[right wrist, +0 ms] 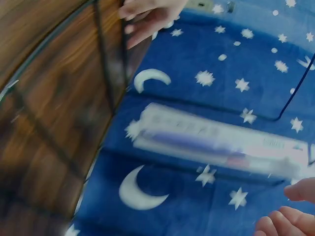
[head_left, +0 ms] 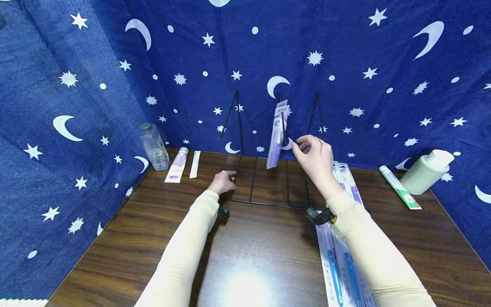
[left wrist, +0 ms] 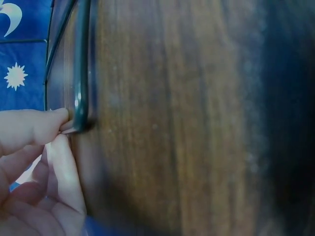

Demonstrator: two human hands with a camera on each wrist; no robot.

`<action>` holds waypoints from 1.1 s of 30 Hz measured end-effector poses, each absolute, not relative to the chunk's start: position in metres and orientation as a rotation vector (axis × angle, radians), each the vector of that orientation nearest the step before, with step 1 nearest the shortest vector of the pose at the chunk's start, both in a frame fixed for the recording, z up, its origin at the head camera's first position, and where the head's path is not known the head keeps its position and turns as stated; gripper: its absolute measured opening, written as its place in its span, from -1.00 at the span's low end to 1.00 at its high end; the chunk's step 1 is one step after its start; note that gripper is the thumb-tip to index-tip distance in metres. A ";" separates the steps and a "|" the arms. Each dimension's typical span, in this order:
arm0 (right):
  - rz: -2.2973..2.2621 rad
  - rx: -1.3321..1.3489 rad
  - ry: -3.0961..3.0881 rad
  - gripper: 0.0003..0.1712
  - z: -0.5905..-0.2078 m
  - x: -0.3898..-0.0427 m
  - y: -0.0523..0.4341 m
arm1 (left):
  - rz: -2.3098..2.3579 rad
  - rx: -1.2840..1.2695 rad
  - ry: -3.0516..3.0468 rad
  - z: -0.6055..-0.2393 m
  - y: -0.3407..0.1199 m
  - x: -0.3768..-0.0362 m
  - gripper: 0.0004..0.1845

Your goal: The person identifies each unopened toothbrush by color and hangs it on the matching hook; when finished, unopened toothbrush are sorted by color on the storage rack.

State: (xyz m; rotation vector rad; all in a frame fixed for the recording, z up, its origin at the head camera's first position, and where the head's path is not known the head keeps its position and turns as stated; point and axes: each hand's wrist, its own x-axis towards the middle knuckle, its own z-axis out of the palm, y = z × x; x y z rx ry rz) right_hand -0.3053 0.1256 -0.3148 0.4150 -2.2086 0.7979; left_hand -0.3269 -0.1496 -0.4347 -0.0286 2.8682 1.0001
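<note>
A black wire display rack (head_left: 268,206) with several upright hooks stands on the table. My left hand (head_left: 223,182) pinches the bent wire at the rack's left side between thumb and finger, as the left wrist view shows. From the middle hook hang packaged toothbrushes (head_left: 277,136), the front one with a purple handle. Just right of that hook is my right hand (head_left: 315,157), fingers loosely bent, thumb apart, holding nothing. In the right wrist view the hanging toothbrush package (right wrist: 216,140) is blurred. Under my right forearm lie more packaged toothbrushes (head_left: 333,260) with blue handles, partly hidden.
To the left stand a clear bottle (head_left: 154,147), a pink-and-white tube (head_left: 177,165) and a slim white packet (head_left: 194,164). On the right are a green-and-white toothpaste tube (head_left: 400,187) and a pale green cylindrical container (head_left: 426,172). A blue starry cloth (head_left: 184,55) hangs behind.
</note>
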 end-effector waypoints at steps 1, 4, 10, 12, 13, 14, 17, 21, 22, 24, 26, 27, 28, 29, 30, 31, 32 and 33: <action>0.788 0.413 -2.216 -0.80 -0.317 -0.304 0.132 | 1.000 -0.022 2.873 -0.435 -0.150 -0.327 -0.36; 0.754 0.399 -2.248 -0.81 -0.327 -0.303 0.153 | 0.993 -0.005 2.885 -0.435 -0.153 -0.329 -0.35; 0.721 0.372 -2.345 -0.83 -0.351 -0.306 0.196 | 0.998 -0.025 2.881 -0.434 -0.157 -0.333 -0.35; 0.700 0.370 -2.377 -0.83 -0.361 -0.309 0.212 | 0.991 -0.025 2.882 -0.435 -0.158 -0.334 -0.35; 0.687 0.367 -2.391 -0.83 -0.366 -0.312 0.220 | 0.987 -0.021 2.884 -0.435 -0.158 -0.335 -0.35; 0.680 0.363 -2.404 -0.84 -0.371 -0.315 0.229 | 0.983 -0.018 2.885 -0.435 -0.157 -0.335 -0.35; 0.633 0.356 -2.448 -0.84 -0.383 -0.324 0.253 | 0.983 -0.005 2.887 -0.435 -0.156 -0.336 -0.34; 0.593 0.320 -2.542 -0.82 -0.393 -0.337 0.278 | 1.010 -0.014 2.874 -0.434 -0.154 -0.335 -0.34; 0.586 0.310 -2.571 -0.82 -0.395 -0.340 0.282 | 1.017 -0.018 2.866 -0.433 -0.153 -0.334 -0.34; 0.573 0.291 -2.632 -0.81 -0.399 -0.345 0.289 | 1.022 -0.025 2.855 -0.433 -0.152 -0.333 -0.34; 0.558 0.281 -2.690 -0.80 -0.402 -0.350 0.293 | 1.022 -0.031 2.848 -0.434 -0.152 -0.331 -0.35; 0.549 0.281 -2.718 -0.79 -0.404 -0.353 0.295 | 1.026 -0.035 2.845 -0.434 -0.152 -0.330 -0.35; 0.548 0.282 -2.741 -0.78 -0.405 -0.356 0.296 | 1.031 -0.034 2.847 -0.435 -0.152 -0.330 -0.35; 0.551 0.275 -2.764 -0.77 -0.406 -0.358 0.297 | 1.033 -0.034 2.849 -0.436 -0.151 -0.329 -0.35; 0.553 0.269 -2.784 -0.77 -0.408 -0.361 0.298 | 1.040 -0.033 2.848 -0.436 -0.151 -0.329 -0.35; 0.556 0.260 -2.802 -0.76 -0.408 -0.362 0.299 | 1.040 -0.028 2.850 -0.437 -0.150 -0.328 -0.35; 0.565 0.248 -2.823 -0.76 -0.409 -0.364 0.300 | 1.040 -0.019 2.853 -0.437 -0.149 -0.328 -0.35; 0.571 0.233 -2.844 -0.76 -0.410 -0.365 0.302 | 1.042 -0.011 2.854 -0.438 -0.148 -0.327 -0.34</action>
